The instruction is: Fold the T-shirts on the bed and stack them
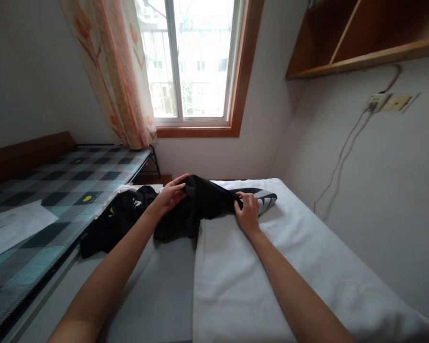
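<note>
A black garment point(207, 197) is stretched between my two hands above the edge of a white sheet point(232, 267). My left hand point(172, 194) pinches its raised upper left part. My right hand point(247, 209) grips the cloth at its right, with the thumb and fingers closed on it. Beyond the right hand, a grey part with dark markings point(268, 201) lies on the sheet. The garment's lower left part hangs onto a grey surface point(157, 290). More black clothing point(117, 219) with small white and yellow marks is heaped left of my left hand.
A checkered mattress point(82, 176) with a paper point(16, 226) on it is at the left. A curtain point(117, 71) hangs beside a window point(203, 57). Wooden shelves point(361, 57) and a socket point(377, 101) with cables are on the right wall.
</note>
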Tool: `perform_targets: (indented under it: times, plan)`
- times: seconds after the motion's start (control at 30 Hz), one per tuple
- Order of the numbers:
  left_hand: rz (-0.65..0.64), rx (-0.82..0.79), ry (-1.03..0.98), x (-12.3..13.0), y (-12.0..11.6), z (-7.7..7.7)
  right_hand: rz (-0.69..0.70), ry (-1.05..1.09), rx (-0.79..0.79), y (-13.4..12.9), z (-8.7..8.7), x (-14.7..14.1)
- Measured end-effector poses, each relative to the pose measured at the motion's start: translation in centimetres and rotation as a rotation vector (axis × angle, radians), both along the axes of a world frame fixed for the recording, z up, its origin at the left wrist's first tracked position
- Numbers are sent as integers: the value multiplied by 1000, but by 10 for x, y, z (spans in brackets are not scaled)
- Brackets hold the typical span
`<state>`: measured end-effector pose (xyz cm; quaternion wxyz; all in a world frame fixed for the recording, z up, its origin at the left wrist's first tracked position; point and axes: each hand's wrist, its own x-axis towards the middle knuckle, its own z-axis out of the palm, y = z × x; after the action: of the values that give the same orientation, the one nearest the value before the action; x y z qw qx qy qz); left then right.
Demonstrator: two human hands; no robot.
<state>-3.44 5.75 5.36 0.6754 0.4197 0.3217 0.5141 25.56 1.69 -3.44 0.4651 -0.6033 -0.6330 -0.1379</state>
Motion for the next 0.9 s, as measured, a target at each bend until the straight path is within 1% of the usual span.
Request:
perform_targets:
  times: [0.03, 0.07, 0.13, 0.2, 0.27, 0.33, 0.43, 0.47, 0.5, 0.57, 0.63, 0.67, 0.7, 0.73, 0.8, 0.87, 0.9]
  plan:
    - [48, -30, -38, 0, 3, -3, -4, -27, -3, -1, 0, -1]
    - [88, -57, -67, 0, 6, -5, 23, -47, -19, -1, 0, -1]
    - [146, -94, -62, 0, 11, -10, 152, -86, -85, -2, 0, -4]
    - [163, -101, 70, -1, 12, -14, 299, -148, -173, -3, 0, -7]
    - [152, -33, 300, 0, 12, -17, 365, -221, -240, -4, -1, -10]
    - [180, 162, 584, 1, 9, -19, 374, -298, -279, -6, -1, -13]
    - [313, 564, 1015, 4, 1, -20, 371, -382, -314, -7, -2, -15]
    - [313, 669, 1128, 4, -3, -19, 371, -390, -322, -7, -2, -15]
    - [263, 752, 1218, 4, -8, -17, 370, -388, -329, -7, -2, -15]
    - [54, 860, 1326, 5, -16, -13, 369, -363, -333, -7, -2, -16]
    - [-153, 921, 1353, 7, -23, -7, 373, -322, -321, -7, -2, -17]
    - [-208, 941, 1343, 8, -26, -5, 374, -289, -307, -7, -1, -18]
    - [-225, 951, 1315, 10, -27, -3, 370, -245, -287, -6, -1, -18]
    - [-214, 947, 1268, 11, -28, 0, 357, -191, -264, -6, 0, -18]
    - [-144, 887, 1103, 14, -26, 3, 316, -62, -214, -6, 0, -17]
    - [-14, 766, 884, 14, -21, 7, 298, 87, -185, -4, 0, -15]
    - [78, 698, 767, 12, -17, 8, 307, 175, -186, -3, 0, -14]
